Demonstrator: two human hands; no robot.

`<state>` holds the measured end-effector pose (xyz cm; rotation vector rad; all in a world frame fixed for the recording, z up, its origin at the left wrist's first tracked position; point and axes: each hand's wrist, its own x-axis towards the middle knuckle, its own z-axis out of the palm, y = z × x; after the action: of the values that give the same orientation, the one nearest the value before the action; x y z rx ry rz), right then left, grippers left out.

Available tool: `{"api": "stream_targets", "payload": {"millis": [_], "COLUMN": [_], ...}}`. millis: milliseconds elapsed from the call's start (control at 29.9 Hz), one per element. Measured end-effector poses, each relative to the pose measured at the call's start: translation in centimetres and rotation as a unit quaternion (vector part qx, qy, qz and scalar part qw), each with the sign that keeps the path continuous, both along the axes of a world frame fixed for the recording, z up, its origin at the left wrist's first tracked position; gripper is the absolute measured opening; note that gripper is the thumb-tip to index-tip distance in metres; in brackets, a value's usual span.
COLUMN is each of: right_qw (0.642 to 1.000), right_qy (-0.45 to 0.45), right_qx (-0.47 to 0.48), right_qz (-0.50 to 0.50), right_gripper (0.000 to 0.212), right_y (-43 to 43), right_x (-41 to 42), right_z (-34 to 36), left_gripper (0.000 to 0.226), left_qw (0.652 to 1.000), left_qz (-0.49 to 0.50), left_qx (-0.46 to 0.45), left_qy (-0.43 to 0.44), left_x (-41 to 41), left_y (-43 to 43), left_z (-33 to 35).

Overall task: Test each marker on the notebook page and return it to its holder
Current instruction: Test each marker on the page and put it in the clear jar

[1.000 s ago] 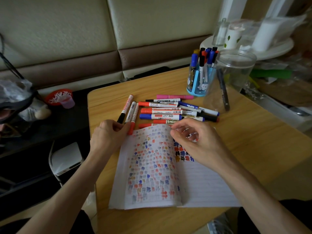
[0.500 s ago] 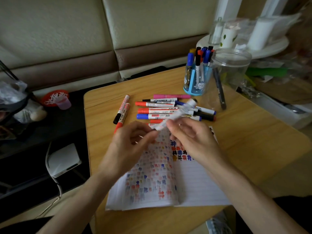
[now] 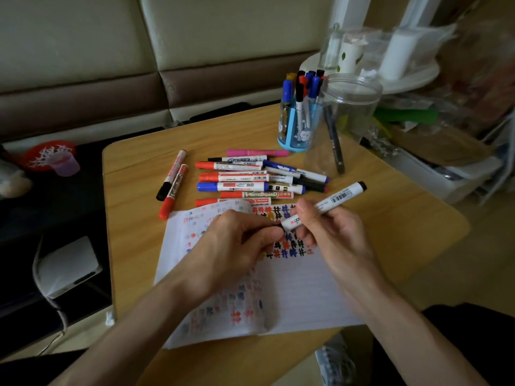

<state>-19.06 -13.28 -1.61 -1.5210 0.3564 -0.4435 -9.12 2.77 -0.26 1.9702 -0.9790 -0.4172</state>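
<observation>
View from a head camera, looking down at a wooden table where a person works with both bare hands.

The right hand grasps a white marker around the lower half of its barrel, with the fingers curled round it. The marker is held in the air just above the top of an open notebook. It slants from lower left to upper right, and its dark far end points toward the table's right side. The left hand pinches the marker's near end, which is black, between thumb and curled fingers. Whether the cap there is seated or coming away is hidden by the fingertips.

The notebook lies flat near the table's front edge. Its right page carries rows of small hash marks in black, red, blue and orange near the top, and faded colour shows through its left page.

Beyond the notebook lies a pile of loose markers with red, blue and black caps, most of them pointing sideways. A pink marker lies at the far edge of the pile. 2 more markers lie together to the left, apart from the pile.

At the back right stands a blue holder with markers upright in it. Just beside it is a clear jar with a dark pen leaning inside.
</observation>
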Motion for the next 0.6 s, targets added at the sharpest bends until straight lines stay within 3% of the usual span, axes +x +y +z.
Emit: {"api": "stream_targets", "payload": {"millis": [67,234,401,501,601], "right_qw": [1.0,0.999,0.997,0.998,0.997], "right_qy": [0.013,0.004,-0.014,-0.001,0.014], "right_qx": [0.002,-0.005,0.05,0.024,0.026], "right_qz": [-0.006,-0.041,-0.064,-0.063,-0.071], "right_gripper": [0.028,0.029,0.027,0.028,0.031], "right_y": [-0.3,-1.1,-0.2,-0.2,-1.0], "right_x": [-0.7,-1.5,-1.7,-1.7,-2.0], "right_z": [-0.1,-0.4,-1.2,-1.2,-0.9], "left_gripper": [0.02,0.037,0.03,0.018,0.023], "left_qw": [0.999,0.997,0.996,0.997,0.998], "left_qz": [-0.019,-0.017,0.014,0.001,0.007], "left_qx": [0.01,-0.024,-0.075,-0.071,-0.048], "left_qy": [0.028,0.074,0.047,0.026,0.033], "left_x": [-0.2,-0.5,-1.6,-1.9,-1.7], "left_y": [-0.6,-1.6,-2.0,-2.4,-2.2], "left_z": [0.0,-0.4,-1.2,-1.0,-0.8]}}
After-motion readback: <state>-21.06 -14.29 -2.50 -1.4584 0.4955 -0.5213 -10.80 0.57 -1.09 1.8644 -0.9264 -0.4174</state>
